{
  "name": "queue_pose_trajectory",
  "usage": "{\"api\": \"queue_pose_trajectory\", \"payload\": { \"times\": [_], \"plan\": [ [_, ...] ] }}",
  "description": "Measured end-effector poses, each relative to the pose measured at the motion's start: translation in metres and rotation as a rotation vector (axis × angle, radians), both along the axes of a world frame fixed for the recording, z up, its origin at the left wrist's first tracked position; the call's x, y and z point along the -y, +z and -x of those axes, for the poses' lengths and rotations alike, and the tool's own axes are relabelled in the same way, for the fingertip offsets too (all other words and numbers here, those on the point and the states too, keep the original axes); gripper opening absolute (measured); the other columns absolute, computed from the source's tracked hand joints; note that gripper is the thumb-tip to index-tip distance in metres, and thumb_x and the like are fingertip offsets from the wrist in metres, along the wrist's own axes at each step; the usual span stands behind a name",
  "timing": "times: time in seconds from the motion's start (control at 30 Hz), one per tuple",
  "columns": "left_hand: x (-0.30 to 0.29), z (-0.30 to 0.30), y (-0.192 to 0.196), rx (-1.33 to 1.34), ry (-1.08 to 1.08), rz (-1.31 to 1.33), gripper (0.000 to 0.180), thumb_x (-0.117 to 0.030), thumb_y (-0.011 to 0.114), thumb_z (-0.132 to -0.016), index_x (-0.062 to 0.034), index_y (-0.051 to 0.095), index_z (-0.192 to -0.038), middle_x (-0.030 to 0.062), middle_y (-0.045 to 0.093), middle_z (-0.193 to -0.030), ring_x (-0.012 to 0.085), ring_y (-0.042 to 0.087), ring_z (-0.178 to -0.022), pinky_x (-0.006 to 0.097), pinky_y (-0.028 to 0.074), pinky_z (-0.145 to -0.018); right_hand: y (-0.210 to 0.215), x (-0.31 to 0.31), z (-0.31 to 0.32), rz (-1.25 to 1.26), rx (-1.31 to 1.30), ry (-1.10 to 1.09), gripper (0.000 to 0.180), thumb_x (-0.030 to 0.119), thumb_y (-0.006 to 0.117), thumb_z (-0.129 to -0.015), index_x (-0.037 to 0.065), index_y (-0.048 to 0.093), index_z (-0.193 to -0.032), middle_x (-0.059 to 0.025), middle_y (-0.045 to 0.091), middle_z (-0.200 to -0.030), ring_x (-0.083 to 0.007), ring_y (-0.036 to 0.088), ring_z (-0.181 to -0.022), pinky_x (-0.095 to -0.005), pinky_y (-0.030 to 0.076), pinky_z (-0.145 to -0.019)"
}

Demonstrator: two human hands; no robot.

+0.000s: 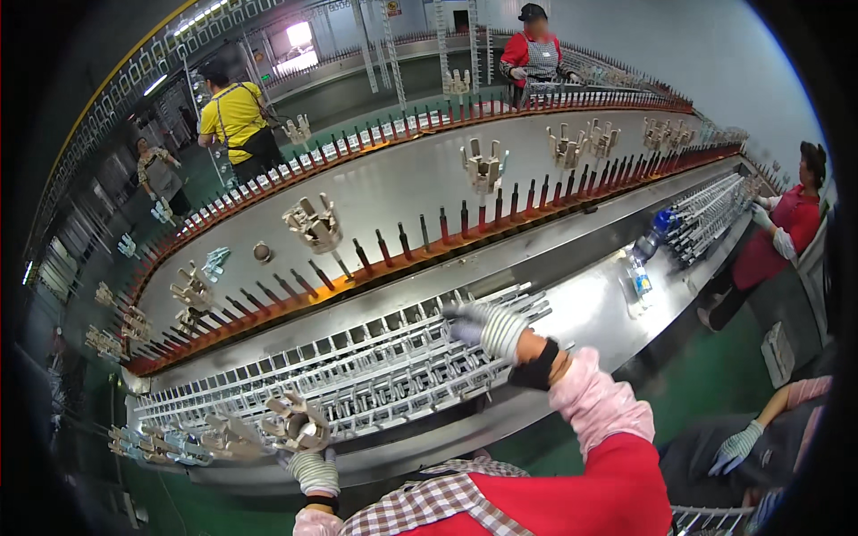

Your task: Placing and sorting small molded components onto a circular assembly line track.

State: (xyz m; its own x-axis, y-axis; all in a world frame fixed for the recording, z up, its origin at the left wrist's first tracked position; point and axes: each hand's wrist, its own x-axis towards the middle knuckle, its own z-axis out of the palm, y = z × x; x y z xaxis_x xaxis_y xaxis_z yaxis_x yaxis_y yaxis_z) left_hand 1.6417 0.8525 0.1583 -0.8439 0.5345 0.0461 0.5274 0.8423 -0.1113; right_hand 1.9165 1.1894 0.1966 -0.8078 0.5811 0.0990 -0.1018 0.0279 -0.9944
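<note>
My left hand (315, 472), in a striped glove, is at the near edge of the metal bench. Its fingers close round the lower part of a beige pronged holder (299, 426) with a round white end. My right hand (490, 328), in a grey and white striped glove with a black wrist band, reaches over the right part of a pile of silver metal racks (357, 375). Its fingers are smeared by motion, so whether they grip a rack cannot be made out. More beige and pale blue pronged holders (161, 444) lie left of my left hand.
Beyond the racks runs a curved line of red and black upright pins (384, 246), some carrying pronged holders (313, 223). A clear bottle (640, 277) and more racks (710, 219) are to the right. Co-workers stand around the line; one gloved hand (737, 447) is at lower right.
</note>
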Motion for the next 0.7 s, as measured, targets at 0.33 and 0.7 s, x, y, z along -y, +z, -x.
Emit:
{"api": "queue_pose_trajectory", "payload": {
  "times": [0.33,0.7],
  "plan": [
    [-0.045,0.01,-0.022,0.955,0.141,-1.894,0.045,-0.037,0.03,-0.087,-0.0094,0.04,-0.122,0.0093,0.045,-0.121,0.0251,0.044,-0.108,0.043,0.031,-0.095,-0.114,-0.311,-0.083,-0.189,0.298,-0.98,0.047,0.019,0.053,-0.079,-0.004,0.042,-0.119,-0.0172,0.052,-0.114,-0.0235,0.049,-0.104,-0.029,0.036,-0.088],
    [-0.019,0.022,-0.031,1.028,0.097,-1.939,0.078,-0.068,0.023,-0.078,-0.0066,0.043,-0.121,0.0067,0.047,-0.121,0.0252,0.041,-0.108,0.043,0.024,-0.097,-0.101,-0.364,-0.009,0.337,0.188,-0.97,0.047,0.041,0.058,-0.077,0.008,0.047,-0.109,-0.0102,0.062,-0.081,-0.0183,0.057,-0.057,-0.0298,0.042,-0.044]
  ]
}}
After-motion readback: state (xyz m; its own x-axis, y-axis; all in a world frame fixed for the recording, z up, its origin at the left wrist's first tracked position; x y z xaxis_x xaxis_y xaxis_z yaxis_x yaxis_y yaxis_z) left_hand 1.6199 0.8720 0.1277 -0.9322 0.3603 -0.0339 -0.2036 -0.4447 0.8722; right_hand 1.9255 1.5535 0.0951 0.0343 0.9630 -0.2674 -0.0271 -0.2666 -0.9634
